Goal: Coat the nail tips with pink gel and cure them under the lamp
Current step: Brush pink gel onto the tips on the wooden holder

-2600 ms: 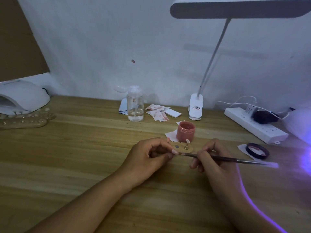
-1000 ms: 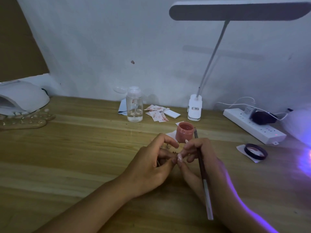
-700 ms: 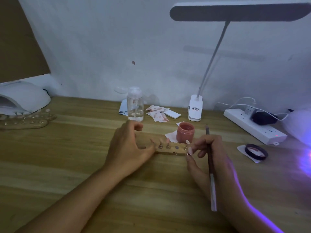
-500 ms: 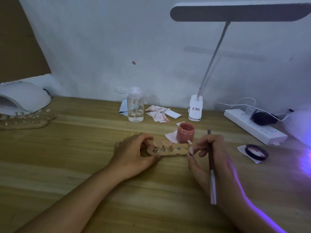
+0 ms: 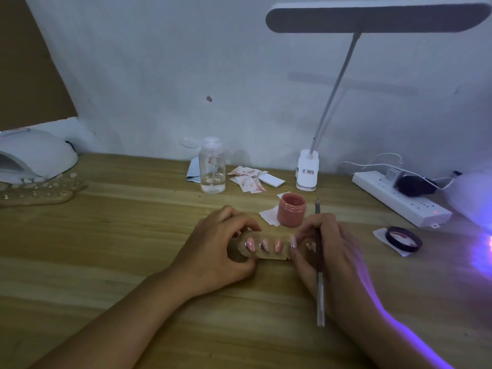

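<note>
A small wooden holder strip (image 5: 269, 255) carries several pink-coated nail tips (image 5: 250, 245) and is held tilted toward me between both hands. My left hand (image 5: 215, 251) grips its left end with curled fingers and thumb. My right hand (image 5: 330, 251) pinches its right end while a thin gel brush (image 5: 319, 265) runs through the fingers, bristle end up. The open jar of pink gel (image 5: 291, 209) stands just behind the strip. A white curing lamp (image 5: 34, 155) sits at the far left; a second lamp (image 5: 474, 198) glows purple at the right edge.
Other wooden strips with nail tips (image 5: 37, 193) lie in front of the left lamp. A clear pump bottle (image 5: 212, 166), stained wipes (image 5: 247, 179), a desk lamp base (image 5: 307, 171), a power strip (image 5: 399, 198) and the jar's dark lid (image 5: 403, 239) stand along the back and right.
The right hand turned the brush upright and both hands took the strip. The strip has tipped up toward me, so the pink nail tips now face the camera.
</note>
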`<state>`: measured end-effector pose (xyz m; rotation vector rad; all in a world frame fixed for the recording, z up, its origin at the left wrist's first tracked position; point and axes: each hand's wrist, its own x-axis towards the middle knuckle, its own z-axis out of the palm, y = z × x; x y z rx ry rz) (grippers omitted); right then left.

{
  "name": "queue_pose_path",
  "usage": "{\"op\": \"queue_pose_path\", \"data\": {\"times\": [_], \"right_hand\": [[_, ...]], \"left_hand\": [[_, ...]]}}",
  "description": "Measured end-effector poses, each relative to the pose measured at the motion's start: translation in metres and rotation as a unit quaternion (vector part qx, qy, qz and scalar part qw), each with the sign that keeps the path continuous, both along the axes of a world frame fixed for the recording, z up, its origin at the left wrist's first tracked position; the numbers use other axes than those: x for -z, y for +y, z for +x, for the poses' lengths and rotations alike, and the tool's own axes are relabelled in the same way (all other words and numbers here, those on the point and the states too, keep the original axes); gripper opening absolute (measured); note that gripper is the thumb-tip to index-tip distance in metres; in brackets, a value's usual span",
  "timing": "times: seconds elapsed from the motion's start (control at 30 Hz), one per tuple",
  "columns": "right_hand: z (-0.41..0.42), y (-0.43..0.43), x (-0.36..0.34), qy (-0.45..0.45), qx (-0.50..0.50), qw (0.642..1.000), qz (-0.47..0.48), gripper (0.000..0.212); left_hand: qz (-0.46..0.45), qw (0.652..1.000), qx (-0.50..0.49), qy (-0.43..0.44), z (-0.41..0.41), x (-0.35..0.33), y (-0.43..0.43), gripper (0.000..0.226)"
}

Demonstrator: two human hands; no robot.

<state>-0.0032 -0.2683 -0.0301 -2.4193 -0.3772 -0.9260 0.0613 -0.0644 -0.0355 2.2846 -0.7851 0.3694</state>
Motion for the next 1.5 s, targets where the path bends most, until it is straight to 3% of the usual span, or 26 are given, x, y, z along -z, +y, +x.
{"op": "queue_pose_path", "data": {"times": [0.43,0.7,0.8,0.93,1.17,1.3,1.5], "right_hand": [[0.0,-0.001,0.003,0.048,0.012,0.998,-0.025,0.06],[-0.009,0.002,-0.002,0.019,0.028,0.999,-0.022,0.043],[-0.013,0.006,-0.008,-0.024,0.017,0.999,0.044,0.02],[-0.016,0.017,-0.009,-0.034,-0.016,0.998,0.059,0.032],[-0.019,0.014,-0.007,-0.029,-0.077,0.993,0.088,0.013],[-0.017,0.016,-0.007,-0.022,-0.087,0.988,0.122,0.007],[-0.015,0.021,-0.008,0.017,-0.087,0.986,0.138,0.012]], "left_hand": [[0.034,0.999,0.002,-0.037,-0.002,0.0,-0.002,0.041],[0.042,0.998,-0.02,-0.051,-0.001,0.001,-0.001,0.041],[0.041,0.998,-0.026,-0.044,0.0,0.003,0.0,0.042],[0.039,0.998,-0.013,-0.045,0.0,0.003,0.0,0.038],[0.017,1.0,0.016,-0.007,-0.001,0.004,0.001,0.049],[0.024,0.999,0.046,-0.01,-0.001,0.004,0.002,0.042],[0.014,0.998,0.061,0.002,0.001,0.005,0.002,0.034]]}}
